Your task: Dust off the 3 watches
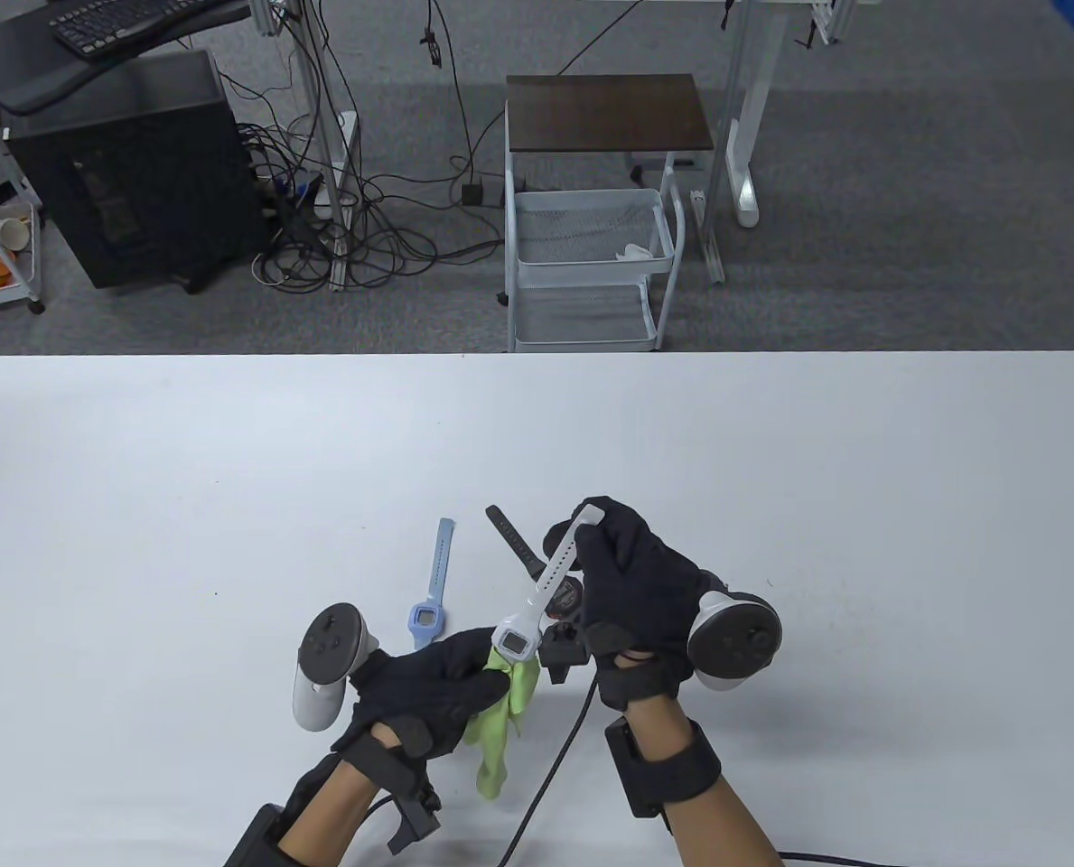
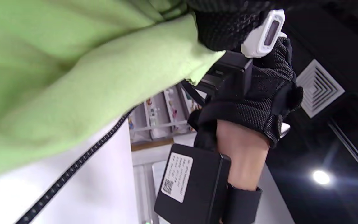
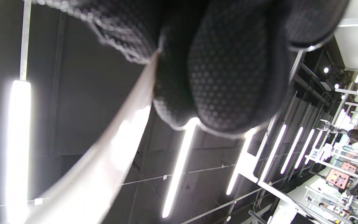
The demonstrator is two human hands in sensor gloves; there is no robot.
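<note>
White watch (image 1: 537, 591): held up off the surface (image 1: 771, 470), its strap gripped by the right hand (image 1: 631, 601), whose fingers curl round the upper stretch of the band.
Long axis: the strap slants from its far end, up beside the right hand's fingertips, down and toward the left hand (image 1: 428, 691), with the watch face at the low, near end.
Face to cloth: the face sits right at the left hand's fingertips, touching the green cloth (image 1: 505, 713) that this hand pinches; the rest of the cloth hangs loose beneath the hand. The left wrist view shows the face (image 2: 266, 34) just past the cloth's edge (image 2: 104, 77).
Nearer hand for wiping: the left, since the cloth is in it and the face lies straight ahead of its fingers; the right hand serves as the holder.
Likely next move: short strokes of the cloth along the strap's slant, from the face upward toward the right hand.
Blue watch (image 1: 430, 591): flat on the surface, just beyond the left hand, strap pointing away.
Black watch (image 1: 518, 546): on the surface between the blue watch and the right hand, partly hidden behind the white strap.
</note>
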